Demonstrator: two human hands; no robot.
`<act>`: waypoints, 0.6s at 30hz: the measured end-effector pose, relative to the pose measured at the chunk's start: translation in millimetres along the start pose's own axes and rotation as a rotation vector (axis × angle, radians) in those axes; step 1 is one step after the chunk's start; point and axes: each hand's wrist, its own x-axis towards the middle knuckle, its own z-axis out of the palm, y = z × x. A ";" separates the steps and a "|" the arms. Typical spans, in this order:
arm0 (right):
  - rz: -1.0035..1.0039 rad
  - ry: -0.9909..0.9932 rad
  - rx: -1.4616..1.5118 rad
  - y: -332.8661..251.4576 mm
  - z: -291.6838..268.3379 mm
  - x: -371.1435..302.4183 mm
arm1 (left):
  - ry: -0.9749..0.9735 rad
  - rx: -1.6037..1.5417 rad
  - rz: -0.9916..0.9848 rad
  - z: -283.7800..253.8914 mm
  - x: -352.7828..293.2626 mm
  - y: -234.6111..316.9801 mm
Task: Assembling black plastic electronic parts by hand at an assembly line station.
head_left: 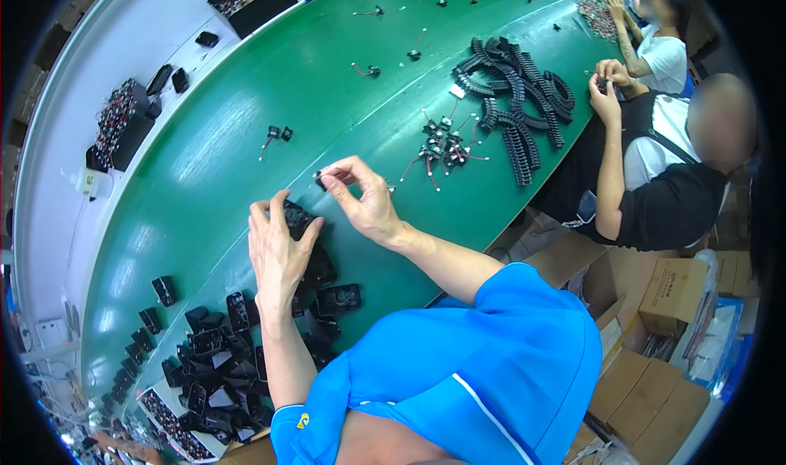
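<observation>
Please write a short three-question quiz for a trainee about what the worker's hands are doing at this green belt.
1. True or false: the left hand rests on a black plastic housing.
2. What does the right hand pinch between its fingertips? A) a small dark part with thin wires B) a brown cardboard box C) a white cloth
3. Fill in: the pile of loose black plastic shells lies toward the person's ____ side of the green belt.

Key: 1 true; 2 A, the small dark part with thin wires; 3 left.
</observation>
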 end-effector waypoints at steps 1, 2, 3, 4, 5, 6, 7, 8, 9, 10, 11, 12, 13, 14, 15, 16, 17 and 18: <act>-0.005 0.008 -0.010 -0.4 -1.0 0.4 | -0.001 -0.008 0.012 0.0 -0.2 0.0; -0.012 -0.013 -0.047 0.1 0.5 0.4 | -0.002 -0.009 -0.031 -0.4 -1.4 -0.4; -0.017 -0.034 -0.084 1.4 2.8 0.1 | -0.003 -0.010 -0.073 -1.1 -3.1 -0.9; -0.022 -0.057 -0.120 2.9 4.3 -0.5 | -0.004 -0.010 -0.118 -1.5 -4.6 -0.9; -0.026 -0.081 -0.154 4.0 3.1 -1.4 | -0.006 -0.008 -0.163 -1.3 -5.3 0.5; -0.028 -0.082 -0.151 7.0 4.2 -1.7 | -0.002 -0.006 -0.163 -3.5 -6.3 -0.9; -0.085 -0.124 -0.258 11.6 4.0 -1.6 | 0.065 -0.069 -0.166 -5.7 -7.7 -2.3; -0.142 -0.169 -0.367 15.7 1.4 -0.9 | 0.134 -0.134 -0.171 -6.7 -9.3 -2.5; -0.200 -0.214 -0.475 18.6 -1.0 -0.7 | 0.202 -0.198 -0.175 -7.7 -10.9 -2.8; -0.257 -0.257 -0.583 20.4 -3.0 -1.7 | 0.270 -0.261 -0.178 -8.9 -12.6 -3.3; -0.259 -0.264 -0.579 18.3 -4.2 -3.2 | 0.274 -0.260 -0.184 -9.5 -14.7 -5.7; -0.286 -0.301 -0.629 14.2 -6.1 -4.5 | 0.231 -0.192 -0.225 -10.1 -16.4 -10.1; -0.314 -0.339 -0.679 8.3 -8.1 -5.1 | 0.189 -0.126 -0.266 -11.0 -17.5 -16.1; -0.342 -0.376 -0.730 1.2 -11.1 -5.6 | 0.146 -0.061 -0.306 -12.1 -18.4 -22.0; -0.370 -0.412 -0.782 -6.7 -15.1 -5.9 | 0.101 0.004 -0.344 -13.4 -19.1 -27.0; -0.362 -0.454 -0.782 -17.3 -21.2 -0.9 | 0.104 0.003 -0.356 -14.0 -21.6 -32.5; -0.353 -0.495 -0.783 -28.9 -30.9 9.3 | 0.090 0.032 -0.386 -15.5 -24.0 -37.6; -0.362 -0.487 -0.725 -34.7 -46.3 21.8 | 0.071 0.060 -0.412 -15.6 -26.3 -42.5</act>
